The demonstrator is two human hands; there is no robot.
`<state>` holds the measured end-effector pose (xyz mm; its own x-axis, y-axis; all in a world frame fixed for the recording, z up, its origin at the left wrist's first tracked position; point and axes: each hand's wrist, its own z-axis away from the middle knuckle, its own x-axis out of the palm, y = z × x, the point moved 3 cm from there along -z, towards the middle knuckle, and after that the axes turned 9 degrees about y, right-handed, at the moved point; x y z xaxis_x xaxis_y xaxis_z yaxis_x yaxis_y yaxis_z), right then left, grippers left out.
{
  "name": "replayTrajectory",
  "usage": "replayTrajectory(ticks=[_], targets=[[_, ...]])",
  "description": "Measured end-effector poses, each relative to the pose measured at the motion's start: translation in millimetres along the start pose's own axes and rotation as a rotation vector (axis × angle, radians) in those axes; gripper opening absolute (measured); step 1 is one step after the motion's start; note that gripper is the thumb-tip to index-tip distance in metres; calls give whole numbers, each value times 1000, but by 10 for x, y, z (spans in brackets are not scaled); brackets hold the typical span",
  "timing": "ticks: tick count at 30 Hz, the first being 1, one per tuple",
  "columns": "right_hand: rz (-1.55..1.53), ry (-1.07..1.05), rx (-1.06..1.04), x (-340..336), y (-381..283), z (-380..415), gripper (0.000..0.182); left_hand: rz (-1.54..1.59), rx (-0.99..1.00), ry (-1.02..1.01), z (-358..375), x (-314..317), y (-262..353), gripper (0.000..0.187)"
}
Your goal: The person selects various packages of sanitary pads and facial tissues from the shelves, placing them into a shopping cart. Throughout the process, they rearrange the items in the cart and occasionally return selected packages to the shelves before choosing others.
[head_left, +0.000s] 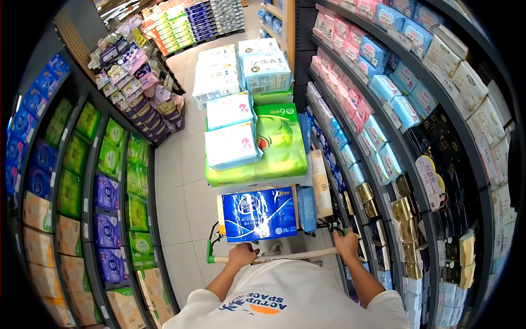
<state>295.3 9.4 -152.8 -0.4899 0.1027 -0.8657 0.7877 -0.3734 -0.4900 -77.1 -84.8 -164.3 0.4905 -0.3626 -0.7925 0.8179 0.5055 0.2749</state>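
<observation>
My left hand [241, 255] is closed round the pale bar of a cart handle [298, 255], near its left end. At the handle's right end, my right hand [346, 244] grips by the green corner piece. Just beyond the bar stands a blue 24-pack of tissues [258, 214] in a carton. Behind it lies a large green tissue pack [282, 129], with two white-and-blue packs [233, 143] stacked on its left side. Farther forward, more white-and-blue packs [267, 72] are piled on the load. The cart's lower part is mostly hidden.
Shelves of tissue packs run close along the right [378, 126], with several gold packs [405, 225] lower down. Green and purple packs [108, 192] fill the left shelves. A purple display stand [137, 82] juts out ahead on the left. Tiled floor [181, 164] shows left of the cart.
</observation>
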Motion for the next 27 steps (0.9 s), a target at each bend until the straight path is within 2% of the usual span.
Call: replayTrajectory(ticks=[2,9,13,15,18,22,27], targets=[[-11,39,12,19,-37,-23,43,2,-5,-7,-12,-38,17,43],[53,88,-23,130,-184,-155,40,61,38,14,-150,-101,-50,41],[89,103,-8,168,-349,-244,47,86,96,83,-285,-178,-61,38],[93,79,19,168,-455,-299,40,69,128,83,-374,-219,-53,38],[95,85,12,247,-539,-434,40,110,187,137,-488,-291,-22,37],[74,89,14,308,-698,-667,41,116,167,202,-646,-447,80,37],[46,167,-57,441,-851,-1031,45,74,137,186,-882,-583,228,43]])
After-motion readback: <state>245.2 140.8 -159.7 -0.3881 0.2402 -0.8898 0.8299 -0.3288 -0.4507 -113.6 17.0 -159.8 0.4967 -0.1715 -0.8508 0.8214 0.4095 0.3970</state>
